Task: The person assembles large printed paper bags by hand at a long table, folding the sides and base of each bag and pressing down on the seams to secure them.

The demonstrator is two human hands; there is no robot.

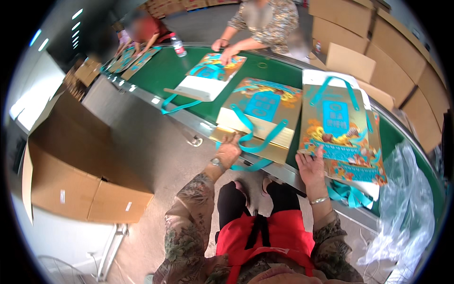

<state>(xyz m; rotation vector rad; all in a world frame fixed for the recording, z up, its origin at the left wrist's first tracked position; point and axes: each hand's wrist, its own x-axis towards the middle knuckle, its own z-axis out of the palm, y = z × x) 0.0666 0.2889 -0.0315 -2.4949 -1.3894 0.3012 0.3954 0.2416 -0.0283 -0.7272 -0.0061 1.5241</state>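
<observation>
Gold gift bag (260, 116), flattened, lies on the green desk (165, 71) directly ahead of my left hand (228, 151). My left hand rests at the bag's near edge with fingers spread and released, fingertips touching the gold flap; it grasps nothing. The bag's teal ribbon handle (257, 137) loops just beside this hand, to its right, and trails over the desk's metal edge.

My right hand (310, 166) lies open, palm down, on the near lower corner of a stack of flat gift bags (338, 137). That stack sits to the right of the gold gift bag, near it but apart. Its top bag shows a teal panel, teal handles and an orange-patterned lower border. A bunch of teal ribbon (347, 194) hangs below the stack, at the desk's edge.

Clear plastic wrap (402, 203) is heaped at the far right; I cannot tell what is in it. A large brown cardboard box (71, 184) stands to my left, closed on the sides I see; contents not visible.

Across the desk, another person's hands (222, 47) press on a third flat bag (210, 75).
</observation>
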